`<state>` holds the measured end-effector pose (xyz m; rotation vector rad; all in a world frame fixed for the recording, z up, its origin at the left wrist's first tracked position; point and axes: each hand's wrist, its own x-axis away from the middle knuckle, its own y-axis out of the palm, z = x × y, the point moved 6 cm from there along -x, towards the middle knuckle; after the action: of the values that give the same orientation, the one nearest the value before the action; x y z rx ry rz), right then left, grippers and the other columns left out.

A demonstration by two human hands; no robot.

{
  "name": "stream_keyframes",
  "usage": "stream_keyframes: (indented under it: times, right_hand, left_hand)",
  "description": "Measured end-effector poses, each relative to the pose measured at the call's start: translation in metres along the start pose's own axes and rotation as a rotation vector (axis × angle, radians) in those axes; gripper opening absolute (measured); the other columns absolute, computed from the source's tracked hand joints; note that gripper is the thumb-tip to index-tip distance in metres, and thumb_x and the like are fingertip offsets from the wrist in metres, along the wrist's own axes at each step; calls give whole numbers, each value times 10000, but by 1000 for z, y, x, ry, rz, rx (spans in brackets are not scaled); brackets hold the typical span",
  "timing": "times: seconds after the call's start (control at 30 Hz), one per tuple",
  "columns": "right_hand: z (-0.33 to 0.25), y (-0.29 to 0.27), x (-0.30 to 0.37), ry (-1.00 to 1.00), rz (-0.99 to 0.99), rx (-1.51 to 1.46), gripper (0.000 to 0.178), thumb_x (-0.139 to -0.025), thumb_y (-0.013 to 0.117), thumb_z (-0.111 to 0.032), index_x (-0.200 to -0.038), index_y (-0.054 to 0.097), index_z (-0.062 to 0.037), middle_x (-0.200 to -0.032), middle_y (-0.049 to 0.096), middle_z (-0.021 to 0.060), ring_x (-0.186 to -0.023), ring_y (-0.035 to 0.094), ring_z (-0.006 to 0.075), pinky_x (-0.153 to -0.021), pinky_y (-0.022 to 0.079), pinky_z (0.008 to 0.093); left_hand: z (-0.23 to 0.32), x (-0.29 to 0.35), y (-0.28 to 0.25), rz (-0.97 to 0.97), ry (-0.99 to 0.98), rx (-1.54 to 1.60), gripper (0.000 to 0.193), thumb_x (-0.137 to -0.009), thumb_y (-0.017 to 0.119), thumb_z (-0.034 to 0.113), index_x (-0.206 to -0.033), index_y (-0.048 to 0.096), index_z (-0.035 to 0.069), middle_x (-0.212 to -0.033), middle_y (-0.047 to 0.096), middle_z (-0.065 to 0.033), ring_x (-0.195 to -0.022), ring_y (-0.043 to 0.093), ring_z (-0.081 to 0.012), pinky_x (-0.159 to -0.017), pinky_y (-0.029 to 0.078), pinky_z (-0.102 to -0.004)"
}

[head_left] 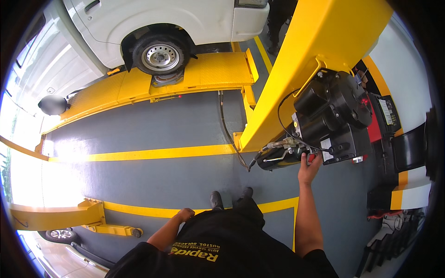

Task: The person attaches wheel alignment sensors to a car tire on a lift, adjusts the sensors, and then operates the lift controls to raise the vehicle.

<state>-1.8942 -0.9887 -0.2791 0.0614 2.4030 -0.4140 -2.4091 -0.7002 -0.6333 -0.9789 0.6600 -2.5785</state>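
My right hand (pixel 309 170) reaches up to the black hydraulic power unit (pixel 331 104) on the yellow lift post (pixel 320 39). Its fingers close around a small red-gripped control (pixel 311 158) on the unit's lower side, next to metal fittings and a hose joint. The hand partly hides this control. Down by my body hangs my left hand (pixel 186 214), fingers curled in, with nothing visible in it. Beyond the post, a white vehicle (pixel 139 16) rests with its wheel (pixel 161 56) on the yellow lift runway (pixel 213 69), which stands above the floor.
A black hose (pixel 223 120) loops from the runway to the unit. Yellow lines (pixel 153 154) cross the grey floor (pixel 185 178). A red and black battery (pixel 384 116) stands at right. Another yellow lift arm (pixel 55 217) and a car wheel (pixel 61 235) are at lower left.
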Motion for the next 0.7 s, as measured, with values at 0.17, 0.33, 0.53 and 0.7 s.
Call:
stream_keyframes:
  times: [0.17, 0.33, 0.53, 0.7]
  right_hand:
    - [17, 1, 0, 140, -153, -34, 631, -876, 685, -259, -1378, 406, 0, -1215, 477, 183, -1081, 487, 315, -898, 434, 391]
    - [31, -18, -4, 112, -114, 13, 635, -876, 687, -258, -1383, 402, -3, -1213, 478, 176, -1071, 493, 307, -879, 444, 380]
    - [25, -3, 0, 94, -127, -4, 638, -880, 685, -259, -1383, 395, 6, -1238, 476, 182, -1088, 497, 312, -885, 447, 380]
    - [21, -7, -2, 79, -123, -32, 647, -884, 681, -264, -1385, 385, 18, -1249, 473, 190, -1116, 489, 327, -926, 429, 392]
  left_hand:
    - [-1, -7, 1, 23, -118, 71, 306, -845, 601, 308, -974, 720, 57, -896, 709, -88, -737, 657, -202, -679, 539, -352]
    - [33, -21, 6, 3, -128, 53, 312, -846, 601, 309, -979, 722, 54, -903, 709, -90, -776, 656, -200, -710, 533, -353]
    - [23, -14, 0, 41, -109, 57, 330, -844, 606, 326, -988, 724, 53, -909, 711, -82, -793, 656, -204, -730, 528, -354]
    - [38, -9, -5, 32, -226, 25, 363, -859, 600, 334, -1071, 712, 61, -932, 724, -86, -824, 673, -220, -765, 535, -357]
